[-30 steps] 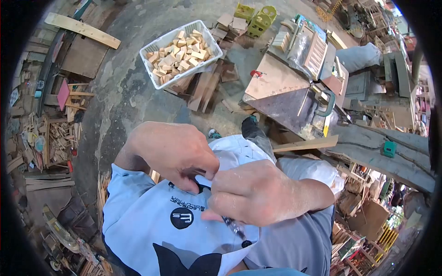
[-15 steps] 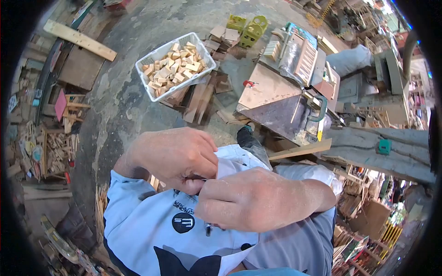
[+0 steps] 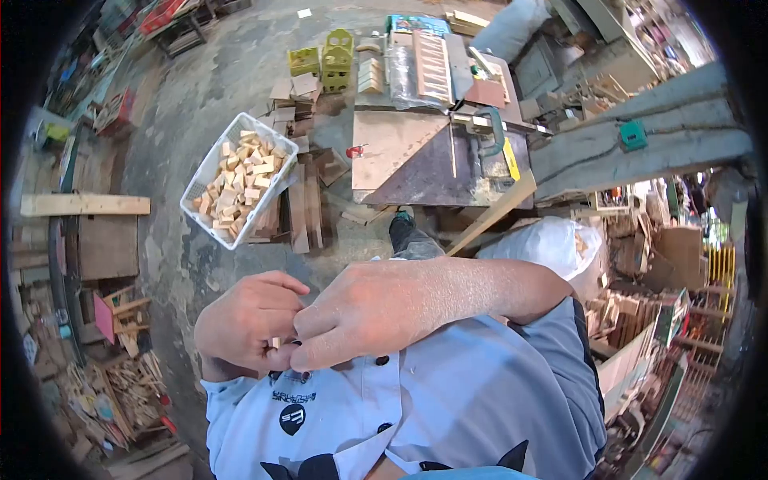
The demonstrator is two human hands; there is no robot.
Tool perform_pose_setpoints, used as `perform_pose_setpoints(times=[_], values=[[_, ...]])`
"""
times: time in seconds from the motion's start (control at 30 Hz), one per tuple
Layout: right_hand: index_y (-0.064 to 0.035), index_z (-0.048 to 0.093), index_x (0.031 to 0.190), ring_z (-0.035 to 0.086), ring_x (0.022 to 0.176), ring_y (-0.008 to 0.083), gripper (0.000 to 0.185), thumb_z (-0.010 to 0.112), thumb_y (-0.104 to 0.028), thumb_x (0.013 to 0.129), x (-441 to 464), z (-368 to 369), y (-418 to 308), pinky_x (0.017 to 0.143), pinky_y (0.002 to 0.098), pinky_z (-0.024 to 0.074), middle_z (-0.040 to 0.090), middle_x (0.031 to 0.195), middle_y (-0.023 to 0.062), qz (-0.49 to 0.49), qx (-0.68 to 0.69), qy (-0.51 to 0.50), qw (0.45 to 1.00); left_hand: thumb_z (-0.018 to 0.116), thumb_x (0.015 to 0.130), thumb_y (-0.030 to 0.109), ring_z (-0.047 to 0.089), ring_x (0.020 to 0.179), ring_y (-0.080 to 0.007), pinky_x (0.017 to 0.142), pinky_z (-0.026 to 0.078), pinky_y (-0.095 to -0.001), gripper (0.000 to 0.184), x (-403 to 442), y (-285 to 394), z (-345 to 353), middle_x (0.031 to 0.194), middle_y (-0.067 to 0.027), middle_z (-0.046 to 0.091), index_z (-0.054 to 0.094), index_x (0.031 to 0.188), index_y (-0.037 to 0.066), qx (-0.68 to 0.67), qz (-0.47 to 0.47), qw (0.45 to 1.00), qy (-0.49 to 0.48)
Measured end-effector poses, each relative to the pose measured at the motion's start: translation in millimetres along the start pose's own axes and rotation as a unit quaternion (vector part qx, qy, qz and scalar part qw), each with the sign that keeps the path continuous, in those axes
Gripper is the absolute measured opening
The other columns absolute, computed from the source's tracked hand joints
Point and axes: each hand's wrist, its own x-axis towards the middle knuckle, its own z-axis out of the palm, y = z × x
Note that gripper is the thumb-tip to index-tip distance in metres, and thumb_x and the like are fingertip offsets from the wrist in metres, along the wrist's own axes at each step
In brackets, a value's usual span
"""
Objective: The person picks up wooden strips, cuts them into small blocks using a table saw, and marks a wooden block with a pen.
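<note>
Left hand [image 3: 248, 320] and right hand [image 3: 360, 308] meet over front of light blue shirt [image 3: 480, 384]. Both sets of fingers bent; one left finger sticks out. Cannot tell if hands pinch shirt or something else. Shirt right below hands; round black badge [image 3: 292, 418] just below fingers, dark button [image 3: 382, 360] near right hand. White basket [image 3: 212, 162] well apart, past hands, full of wood blocks [image 3: 244, 180].

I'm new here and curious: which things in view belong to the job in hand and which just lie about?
Likely the job:
- left hand
- right hand
- shirt
- small pale piece, unclear what

Likely just lying about:
- basket of wood blocks
- green crates
- plastic sack
</note>
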Motion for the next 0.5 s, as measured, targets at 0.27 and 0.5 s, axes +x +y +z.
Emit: perform_pose_setpoints(times=[0.27,0.5], values=[[0.0006,0.063,0.09,0.069,0.07,0.0271,0.017,0.067,-0.015,0.087,-11.9,7.1,-27.6,0.051,0.0417,0.0539,0.058,0.08,0.0106,0.102,-0.169,-0.054,0.979,0.078,0.074,0.011,0.073,0.083,-0.0259,0.095,0.058,-0.0476,0.014,13.0,1.4,-9.1,0.091,-0.0048,0.075,0.071,0.086,0.008,0.04,-0.027,0.998,-0.03],[-0.0019,0.062,0.081,0.062,0.066,0.0149,0.016,0.069,-0.016,0.078,-12.4,1.0,-57.1,0.045,0.0303,0.0478,0.051,0.074,0.0038,0.161,-0.32,-0.04,0.933,0.079,0.076,0.012,0.074,0.085,-0.0236,0.094,0.057,-0.0469,0.013,37.3,0.5,-20.6,0.092,-0.0041,0.075,0.071,0.086,0.008,0.046,-0.013,0.997,-0.065]])
